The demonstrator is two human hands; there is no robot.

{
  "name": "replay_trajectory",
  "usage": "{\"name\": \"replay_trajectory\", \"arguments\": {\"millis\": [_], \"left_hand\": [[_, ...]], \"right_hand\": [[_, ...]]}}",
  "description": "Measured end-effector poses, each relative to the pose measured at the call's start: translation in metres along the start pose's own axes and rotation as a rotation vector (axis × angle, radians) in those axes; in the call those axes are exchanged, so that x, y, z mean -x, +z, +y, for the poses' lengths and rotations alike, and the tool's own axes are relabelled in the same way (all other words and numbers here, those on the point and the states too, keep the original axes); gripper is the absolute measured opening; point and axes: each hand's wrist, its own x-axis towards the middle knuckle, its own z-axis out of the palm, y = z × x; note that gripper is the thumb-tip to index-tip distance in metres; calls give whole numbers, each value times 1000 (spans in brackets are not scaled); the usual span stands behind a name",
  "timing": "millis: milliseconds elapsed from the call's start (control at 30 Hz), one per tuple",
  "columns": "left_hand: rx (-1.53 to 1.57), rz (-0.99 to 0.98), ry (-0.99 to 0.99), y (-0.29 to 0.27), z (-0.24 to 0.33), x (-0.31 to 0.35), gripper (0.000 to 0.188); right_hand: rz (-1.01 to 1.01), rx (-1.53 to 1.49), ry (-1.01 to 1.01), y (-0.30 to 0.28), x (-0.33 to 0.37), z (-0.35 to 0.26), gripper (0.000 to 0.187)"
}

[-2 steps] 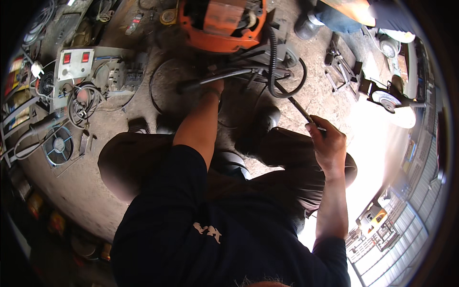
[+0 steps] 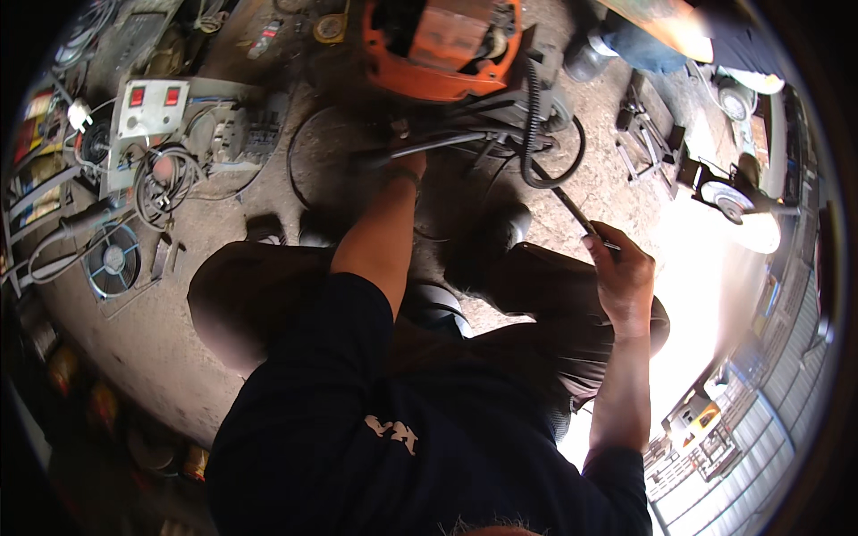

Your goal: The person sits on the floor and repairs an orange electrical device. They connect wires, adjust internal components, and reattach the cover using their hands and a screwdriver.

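My right hand (image 2: 623,272) is closed around the near end of a thin dark metal rod (image 2: 572,207). The rod slants up and left to the machine's dark metal frame, beside a looped black hose (image 2: 581,156). An orange-housed machine (image 2: 438,82) rests on the floor ahead of me. My left hand (image 2: 408,161) reaches into the shadow below it, just past a lever with a black grip (image 2: 438,143). The left fingers are hidden in the dark, so what they touch cannot be made out.
At left lie a switch box with red rocker switches (image 2: 161,109), coiled cables (image 2: 165,183) and a blue-framed fan (image 2: 113,257). An angle grinder (image 2: 728,198) is at right, near a metal stand (image 2: 648,134). Another person's leg (image 2: 643,49) shows at the far right.
The view has shifted a little, so the machine and floor items sit slightly farther right. My right hand keeps its grip on the rod, and my left hand stays below the machine.
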Motion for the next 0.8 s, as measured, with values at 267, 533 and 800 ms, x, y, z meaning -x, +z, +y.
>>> {"name": "replay_trajectory", "arguments": {"millis": [267, 533, 800], "left_hand": [[359, 303, -127, -25, -64, -15, 39], [1016, 572, -121, -151, 20, 26, 23], [1130, 485, 150, -324, 116, 74, 20]], "right_hand": [[29, 137, -149, 12, 6, 17, 30], [15, 289, -216, 56, -9, 84, 28], [-67, 290, -236, 139, -60, 121, 29]]}}
